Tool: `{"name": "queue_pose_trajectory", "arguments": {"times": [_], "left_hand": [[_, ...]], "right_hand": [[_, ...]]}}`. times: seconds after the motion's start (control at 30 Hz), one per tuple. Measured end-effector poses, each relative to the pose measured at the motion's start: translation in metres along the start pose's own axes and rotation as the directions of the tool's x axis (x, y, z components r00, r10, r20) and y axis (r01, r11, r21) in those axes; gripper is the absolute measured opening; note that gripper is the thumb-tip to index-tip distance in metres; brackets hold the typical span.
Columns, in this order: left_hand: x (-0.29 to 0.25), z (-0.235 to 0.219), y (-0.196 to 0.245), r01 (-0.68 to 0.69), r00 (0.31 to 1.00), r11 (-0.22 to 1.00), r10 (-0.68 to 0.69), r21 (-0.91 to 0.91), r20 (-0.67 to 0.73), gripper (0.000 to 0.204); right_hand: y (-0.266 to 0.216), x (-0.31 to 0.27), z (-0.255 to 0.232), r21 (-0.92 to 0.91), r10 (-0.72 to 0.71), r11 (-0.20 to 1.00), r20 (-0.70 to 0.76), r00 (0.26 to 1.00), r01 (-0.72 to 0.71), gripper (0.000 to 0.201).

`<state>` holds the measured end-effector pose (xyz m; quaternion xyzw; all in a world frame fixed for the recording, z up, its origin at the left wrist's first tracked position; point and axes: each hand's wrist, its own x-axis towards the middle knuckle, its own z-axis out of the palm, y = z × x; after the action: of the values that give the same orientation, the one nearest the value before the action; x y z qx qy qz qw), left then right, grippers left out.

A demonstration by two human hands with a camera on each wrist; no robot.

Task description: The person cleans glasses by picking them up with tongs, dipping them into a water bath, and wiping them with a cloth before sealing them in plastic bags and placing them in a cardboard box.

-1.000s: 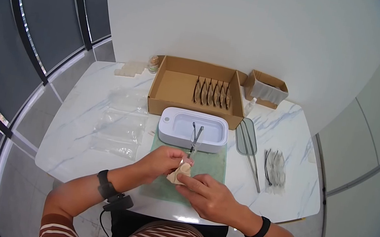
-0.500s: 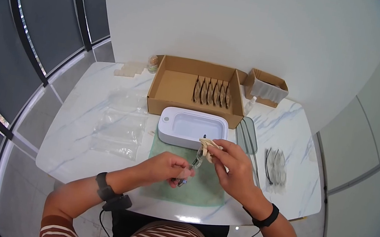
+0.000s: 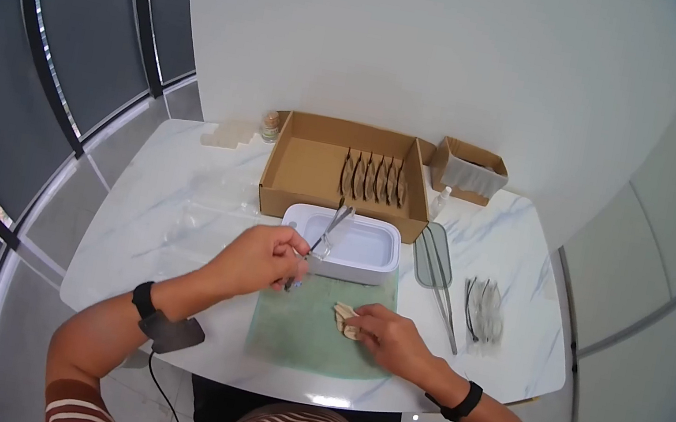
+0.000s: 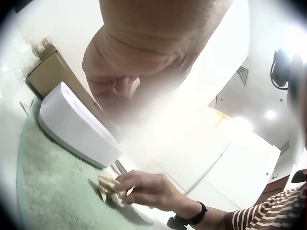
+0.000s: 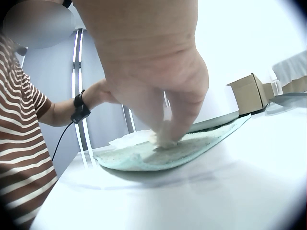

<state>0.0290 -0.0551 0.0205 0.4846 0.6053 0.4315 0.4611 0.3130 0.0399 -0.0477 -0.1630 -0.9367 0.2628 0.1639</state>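
My left hand (image 3: 258,260) grips a pair of eyeglasses (image 3: 334,226) by one end. Their thin arms point up and overlap the front of the white cleaner basin (image 3: 337,271); my fingers hide part of the frame. Lower and to the right, my right hand (image 3: 394,344) pinches a crumpled beige cloth (image 3: 343,317) close over the green mat (image 3: 294,342). In the left wrist view the cloth (image 4: 109,187) bunches under the thumb and fingertips. The right wrist view shows those fingers pointing down at the mat (image 5: 192,153).
Behind the basin stands a cardboard box (image 3: 290,206) with several dark-rimmed glasses in a row. A smaller box (image 3: 470,196) and spray bottle (image 3: 441,201) stand right of it. A grey oval tray (image 3: 426,275), clear-wrapped glasses (image 3: 485,312) and clear plastic bags (image 3: 210,230) flank the mat.
The right hand has drawn the cloth off the glasses and down to the mat. The left hand has moved up and left with the glasses.
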Motion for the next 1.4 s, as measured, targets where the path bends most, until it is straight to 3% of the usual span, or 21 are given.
{"name": "queue_pose_trajectory", "arguments": {"times": [0.17, 0.23, 0.3, 0.37, 0.4, 0.47, 0.5, 0.57, 0.63, 0.7, 0.83, 0.9, 0.97, 1.03, 1.4], "left_hand": [[0.049, -0.037, 0.041, 0.022, 0.991, 0.996, -0.009, 0.091, -0.137, 0.016], [0.082, -0.052, 0.051, 0.067, 0.984, 0.989, -0.043, 0.131, -0.173, 0.013], [0.12, -0.062, 0.055, 0.108, 0.977, 0.979, -0.072, 0.174, -0.201, 0.011], [0.161, -0.067, 0.048, 0.186, 0.962, 0.945, -0.118, 0.269, -0.248, 0.009], [0.183, -0.067, 0.034, 0.185, 0.96, 0.945, -0.116, 0.269, -0.254, 0.009], [0.226, -0.071, 0.015, 0.208, 0.974, 0.821, -0.121, 0.532, -0.192, 0.018], [0.234, -0.068, 0.015, 0.21, 0.972, 0.818, -0.117, 0.536, -0.203, 0.018], [0.249, -0.057, 0.007, 0.39, 0.91, 0.823, -0.278, 0.413, -0.307, 0.016], [0.276, -0.055, -0.014, 0.441, 0.892, 0.787, -0.33, 0.432, -0.308, 0.017], [0.302, -0.057, -0.034, 0.451, 0.888, 0.633, -0.39, 0.63, -0.244, 0.017], [0.32, -0.057, -0.047, 0.473, 0.863, 0.591, -0.459, 0.654, -0.211, 0.019], [0.325, -0.053, -0.051, 0.609, 0.776, 0.53, -0.554, 0.59, -0.302, 0.021], [0.329, -0.055, -0.06, 0.618, 0.756, 0.511, -0.593, 0.597, -0.276, 0.021], [0.327, -0.054, -0.058, 0.545, 0.791, 0.532, -0.583, 0.648, -0.186, 0.019], [0.319, -0.048, -0.043, 0.508, 0.797, 0.531, -0.588, 0.678, -0.136, 0.021]], "right_hand": [[-0.022, 0.032, -0.055, -0.116, -0.09, 0.989, 0.006, 0.996, 0.091, 0.026], [-0.024, 0.063, -0.086, -0.074, -0.083, 0.994, -0.106, 0.991, 0.075, 0.023], [-0.02, 0.104, -0.113, 0.045, 0.023, 0.999, -0.112, 0.993, -0.018, 0.022], [-0.002, 0.148, -0.129, 0.021, 0.002, 1.0, -0.122, 0.993, 0.001, 0.023], [0.006, 0.165, -0.132, 0.02, -0.005, 1.0, -0.122, 0.993, 0.007, 0.023], [0.023, 0.201, -0.135, 0.198, 0.211, 0.958, 0.001, 0.978, -0.207, 0.024], [0.035, 0.214, -0.13, 0.2, 0.199, 0.96, -0.003, 0.98, -0.195, 0.024], [0.067, 0.234, -0.114, 0.368, 0.299, 0.879, 0.072, 0.951, -0.304, 0.029], [0.085, 0.242, -0.101, 0.37, 0.305, 0.872, 0.1, 0.947, -0.32, 0.032], [0.093, 0.244, -0.092, 0.26, 0.362, 0.882, 0.162, 0.918, -0.394, 0.033], [0.123, 0.25, -0.075, 0.298, 0.326, 0.882, 0.176, 0.929, -0.365, 0.035], [0.121, 0.248, -0.081, 0.417, 0.351, 0.818, 0.185, 0.918, -0.397, 0.036], [0.117, 0.246, -0.086, 0.429, 0.379, 0.791, 0.217, 0.9, -0.436, 0.035], [0.116, 0.243, -0.088, 0.403, 0.369, 0.813, 0.199, 0.908, -0.42, 0.034], [0.111, 0.232, -0.091, 0.387, 0.379, 0.823, 0.17, 0.909, -0.416, 0.033]]}}
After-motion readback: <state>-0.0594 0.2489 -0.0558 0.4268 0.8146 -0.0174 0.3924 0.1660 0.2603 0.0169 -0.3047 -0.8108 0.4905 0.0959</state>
